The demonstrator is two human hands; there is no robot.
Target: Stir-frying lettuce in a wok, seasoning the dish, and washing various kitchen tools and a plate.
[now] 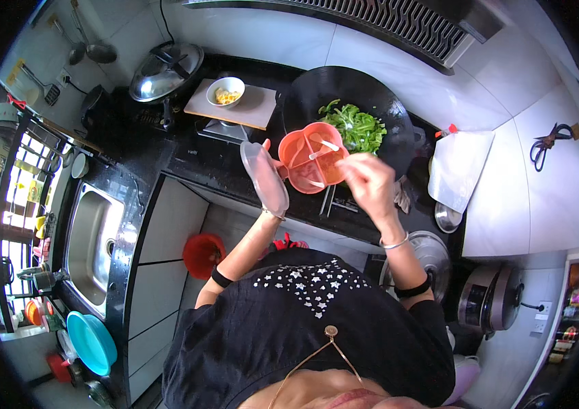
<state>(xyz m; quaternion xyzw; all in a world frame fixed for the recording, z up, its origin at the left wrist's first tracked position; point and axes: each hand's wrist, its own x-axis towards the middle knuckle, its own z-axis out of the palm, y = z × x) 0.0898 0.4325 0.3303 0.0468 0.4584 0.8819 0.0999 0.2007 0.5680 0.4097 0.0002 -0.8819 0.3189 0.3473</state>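
My left hand (pixel 271 188) holds a red clover-shaped seasoning box (pixel 305 162) over the front of the stove, level with the wok. Its translucent lid (pixel 257 166) stands raised and covers much of that hand. Small pale spoons (pixel 326 145) rest in the box's divided compartments, which contain seasonings. Beside the box's right edge is my right hand (pixel 369 180), fingers drawn together and blurred; whether something is pinched in them cannot be made out. Chopped leafy greens (pixel 355 127) lie in a black wok (pixel 396 110) just beyond, partly hidden by the box.
Left of the wok, a white bowl (pixel 225 92) with yellow-and-white food sits on a board (pixel 261 110). A lidded pan (pixel 166 74) stands behind. A steel sink (pixel 96 245) lies left, a red bucket (pixel 203 255) on the floor. Kitchen scissors (pixel 550 143) hang at right.
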